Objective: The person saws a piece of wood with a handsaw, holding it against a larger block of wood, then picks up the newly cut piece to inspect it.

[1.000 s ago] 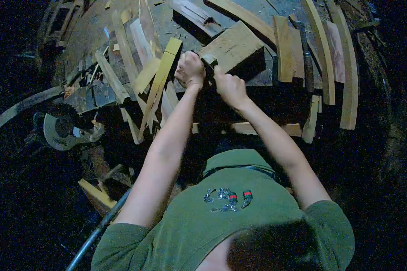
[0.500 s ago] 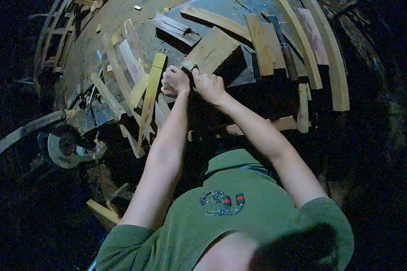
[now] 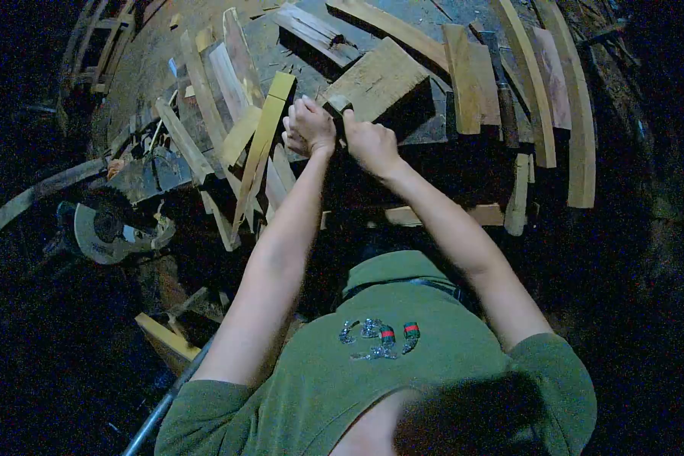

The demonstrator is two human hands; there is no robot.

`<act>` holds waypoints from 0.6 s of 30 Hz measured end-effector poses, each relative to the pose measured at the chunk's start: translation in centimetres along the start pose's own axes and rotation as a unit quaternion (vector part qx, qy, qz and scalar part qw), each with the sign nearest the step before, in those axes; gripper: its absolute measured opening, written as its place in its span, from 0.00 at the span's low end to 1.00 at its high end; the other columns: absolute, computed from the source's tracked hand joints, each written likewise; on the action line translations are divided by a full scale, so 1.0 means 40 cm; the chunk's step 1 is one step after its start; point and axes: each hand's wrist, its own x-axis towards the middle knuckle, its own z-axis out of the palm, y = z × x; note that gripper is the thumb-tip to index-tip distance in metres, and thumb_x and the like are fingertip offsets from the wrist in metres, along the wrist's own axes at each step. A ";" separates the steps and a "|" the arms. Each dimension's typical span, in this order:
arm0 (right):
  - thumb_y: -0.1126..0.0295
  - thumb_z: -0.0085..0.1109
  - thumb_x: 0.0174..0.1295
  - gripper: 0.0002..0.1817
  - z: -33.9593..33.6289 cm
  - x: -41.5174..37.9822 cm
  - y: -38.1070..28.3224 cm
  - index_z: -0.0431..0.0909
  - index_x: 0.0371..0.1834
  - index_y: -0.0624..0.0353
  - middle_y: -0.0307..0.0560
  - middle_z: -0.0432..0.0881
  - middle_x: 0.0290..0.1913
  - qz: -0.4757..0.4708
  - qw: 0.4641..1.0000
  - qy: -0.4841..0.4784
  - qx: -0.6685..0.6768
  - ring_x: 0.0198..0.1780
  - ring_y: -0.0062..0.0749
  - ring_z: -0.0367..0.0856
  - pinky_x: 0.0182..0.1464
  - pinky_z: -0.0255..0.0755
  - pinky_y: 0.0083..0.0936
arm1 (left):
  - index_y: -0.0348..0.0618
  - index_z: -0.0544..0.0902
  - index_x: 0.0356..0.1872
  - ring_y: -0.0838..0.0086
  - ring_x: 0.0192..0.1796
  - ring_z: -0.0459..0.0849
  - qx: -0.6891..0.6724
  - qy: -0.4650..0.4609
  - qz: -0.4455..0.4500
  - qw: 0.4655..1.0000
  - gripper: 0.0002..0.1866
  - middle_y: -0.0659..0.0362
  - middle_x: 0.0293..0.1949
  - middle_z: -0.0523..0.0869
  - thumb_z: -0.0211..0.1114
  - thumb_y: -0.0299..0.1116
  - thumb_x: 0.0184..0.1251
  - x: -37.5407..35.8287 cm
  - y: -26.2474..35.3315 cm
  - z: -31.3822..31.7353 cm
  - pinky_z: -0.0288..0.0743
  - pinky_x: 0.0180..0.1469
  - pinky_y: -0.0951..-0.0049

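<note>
Close together at the bench's near edge, both my hands are closed. My right hand (image 3: 371, 146) grips a small dark block (image 3: 340, 105) with a pale top face, its thumb lying along the side. My left hand (image 3: 309, 128) makes a fist just left of that block; what is inside its fingers is hidden. A yellowish wooden strip (image 3: 269, 125), marked with a line across its upper end, leans beside the left fist. Beyond the hands lies a thick wooden block (image 3: 380, 76).
Boards (image 3: 536, 99) overhang the bench edge at the right, near a dark long-handled tool (image 3: 505, 106). Offcuts (image 3: 197, 106) crowd the left of the workbench (image 3: 281, 57). A circular saw (image 3: 106, 232) sits lower left, and a metal pipe (image 3: 159, 403) slants below it.
The view has shifted slightly, so the bench and its wood appear a little further right and the saw higher. Both hands keep the same closed pose around the same spot.
</note>
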 end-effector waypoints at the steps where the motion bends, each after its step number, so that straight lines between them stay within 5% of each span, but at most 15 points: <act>1: 0.69 0.43 0.58 0.06 0.006 0.011 -0.001 0.69 0.36 0.53 0.50 0.79 0.16 0.011 1.000 0.001 -0.006 0.17 0.43 0.80 0.16 0.72 0.38 | 0.44 0.74 0.22 0.58 0.34 0.76 -0.003 0.000 0.004 1.000 0.14 0.54 0.28 0.79 0.48 0.40 0.62 0.003 0.005 0.000 0.65 0.33 0.57; 9: 0.70 0.43 0.57 0.06 -0.076 -0.166 0.057 0.66 0.37 0.55 0.53 0.78 0.18 0.018 0.991 -0.132 -0.008 0.21 0.47 0.81 0.21 0.74 0.43 | 0.45 0.75 0.22 0.60 0.34 0.76 0.017 -0.032 -0.026 0.999 0.16 0.56 0.28 0.79 0.47 0.42 0.63 0.000 0.005 -0.014 0.64 0.33 0.58; 18: 0.70 0.43 0.57 0.05 -0.031 -0.016 0.011 0.66 0.35 0.55 0.53 0.79 0.19 -0.003 0.999 -0.032 0.010 0.22 0.48 0.81 0.21 0.74 0.42 | 0.45 0.76 0.21 0.58 0.33 0.76 -0.007 0.009 -0.022 1.000 0.15 0.55 0.26 0.79 0.48 0.40 0.62 0.001 0.008 0.003 0.65 0.33 0.57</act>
